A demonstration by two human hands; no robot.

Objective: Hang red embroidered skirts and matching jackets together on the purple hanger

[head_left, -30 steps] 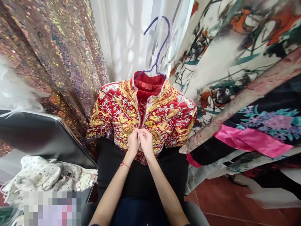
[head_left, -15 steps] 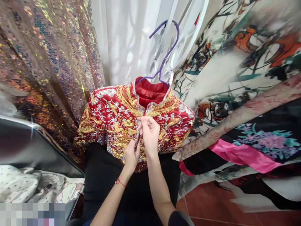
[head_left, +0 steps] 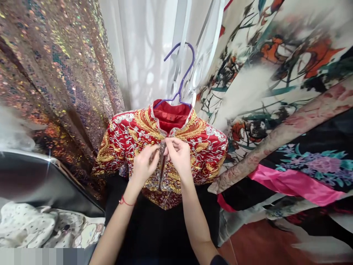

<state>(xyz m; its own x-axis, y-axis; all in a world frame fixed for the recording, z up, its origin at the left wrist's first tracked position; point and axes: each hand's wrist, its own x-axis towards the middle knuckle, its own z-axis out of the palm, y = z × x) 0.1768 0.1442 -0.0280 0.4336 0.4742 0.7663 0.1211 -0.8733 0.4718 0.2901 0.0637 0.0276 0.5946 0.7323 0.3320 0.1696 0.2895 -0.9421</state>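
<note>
A red jacket (head_left: 198, 132) with gold and silver embroidery and a stand-up collar lies across a black-clad lap (head_left: 154, 235). A purple hanger (head_left: 190, 68) is inside its neck, the hook pointing up. My left hand (head_left: 145, 163), with a red string on the wrist, is closed on the jacket's front edge at the chest. Just below the collar, my right hand (head_left: 178, 154) pinches the front opening, fingertips close to the left ones. Beneath the hands the two front edges part in a narrow gap. The fastening under the fingertips is hidden.
A sequined curtain (head_left: 63, 73) hangs at the left, above a black shiny surface (head_left: 24, 180) and dotted white cloth (head_left: 24, 224). White openwork furniture (head_left: 204, 48) stands behind the hanger. Patterned fabric (head_left: 248, 99) and a pink ribbon (head_left: 298, 184) hang on the right.
My left hand has moved up and outward from lower on the front opening to the chest edge. My right hand stays near the collar. The view has shifted, and the hanger appears lower.
</note>
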